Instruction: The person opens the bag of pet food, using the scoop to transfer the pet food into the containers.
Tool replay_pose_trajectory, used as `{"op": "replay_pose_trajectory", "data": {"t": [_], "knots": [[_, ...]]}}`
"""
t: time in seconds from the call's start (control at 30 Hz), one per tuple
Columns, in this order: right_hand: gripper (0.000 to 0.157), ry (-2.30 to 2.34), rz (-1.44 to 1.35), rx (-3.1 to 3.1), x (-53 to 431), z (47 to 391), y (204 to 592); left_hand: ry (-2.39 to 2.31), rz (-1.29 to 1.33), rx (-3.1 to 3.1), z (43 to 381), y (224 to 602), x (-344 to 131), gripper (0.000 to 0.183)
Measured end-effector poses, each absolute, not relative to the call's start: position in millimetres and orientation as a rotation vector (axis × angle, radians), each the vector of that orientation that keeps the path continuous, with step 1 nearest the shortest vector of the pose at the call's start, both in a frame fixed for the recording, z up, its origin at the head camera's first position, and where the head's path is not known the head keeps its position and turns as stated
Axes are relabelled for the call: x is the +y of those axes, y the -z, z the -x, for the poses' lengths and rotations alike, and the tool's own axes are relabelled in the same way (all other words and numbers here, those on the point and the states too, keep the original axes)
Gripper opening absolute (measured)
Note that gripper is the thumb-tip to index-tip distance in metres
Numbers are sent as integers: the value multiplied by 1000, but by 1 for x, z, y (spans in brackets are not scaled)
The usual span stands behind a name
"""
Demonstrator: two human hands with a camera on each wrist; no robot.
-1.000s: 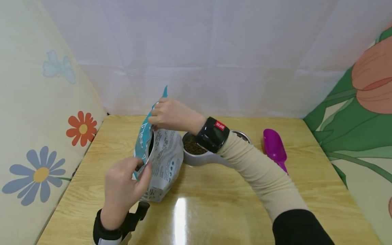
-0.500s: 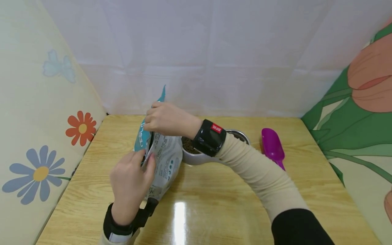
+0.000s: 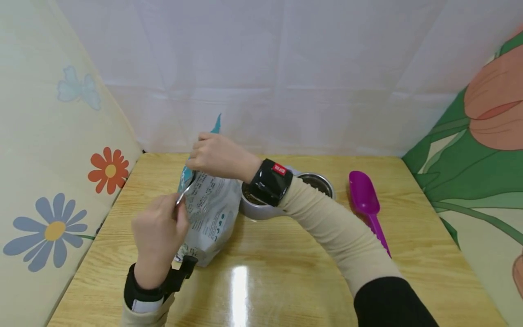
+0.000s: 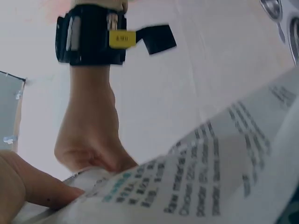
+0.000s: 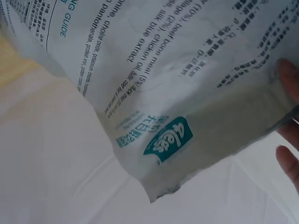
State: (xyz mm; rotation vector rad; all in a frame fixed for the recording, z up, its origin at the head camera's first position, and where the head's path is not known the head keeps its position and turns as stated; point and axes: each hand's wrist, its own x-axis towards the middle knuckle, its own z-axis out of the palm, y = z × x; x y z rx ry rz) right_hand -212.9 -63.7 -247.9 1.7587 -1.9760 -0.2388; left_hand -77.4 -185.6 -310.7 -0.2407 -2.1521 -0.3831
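A pet food bag [image 3: 214, 213], teal on one face and white-silver with print on the other, stands on the left of the table. My left hand [image 3: 159, 222] pinches the near end of its top edge between thumb and fingers. At the far end, my right hand [image 3: 222, 156] grips the same edge, with a teal corner sticking up behind it. Between the hands the top edge runs nearly straight and narrow. Print fills much of the left wrist view, where a left finger [image 4: 46, 191] lies against the bag. Right-hand fingers [image 5: 288, 81] hold the bag's edge in the right wrist view.
A grey double pet bowl [image 3: 261, 212] with steel insets and brown kibble stands right of the bag, partly under my right wrist. Farther right lies a purple scoop [image 3: 365, 195]. A white cloth [image 3: 327, 81] hangs behind the wooden table [image 3: 286, 272].
The bag's mouth gaped earlier; now its edges lie closer together. My left hand went right, then back left and slightly up. My right hand shifted slightly left, uncovering more of the bowl.
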Motion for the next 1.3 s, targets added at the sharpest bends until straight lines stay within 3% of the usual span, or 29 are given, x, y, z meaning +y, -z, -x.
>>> {"op": "replay_pose_trajectory", "data": {"t": [0.37,0.63,0.93,1.3], "knots": [[19,123,-1787,-2145,-95,209,253,323,109,-2211,77,305,-235,8],[26,67,-1805,-2133,-99,211,255,228,37,-2353,80,292,-219,21],[28,88,-1784,-2125,-99,209,256,189,91,-2351,94,290,-215,11],[17,-27,-1736,-2140,-101,206,260,183,169,-2304,100,298,-222,16]]}}
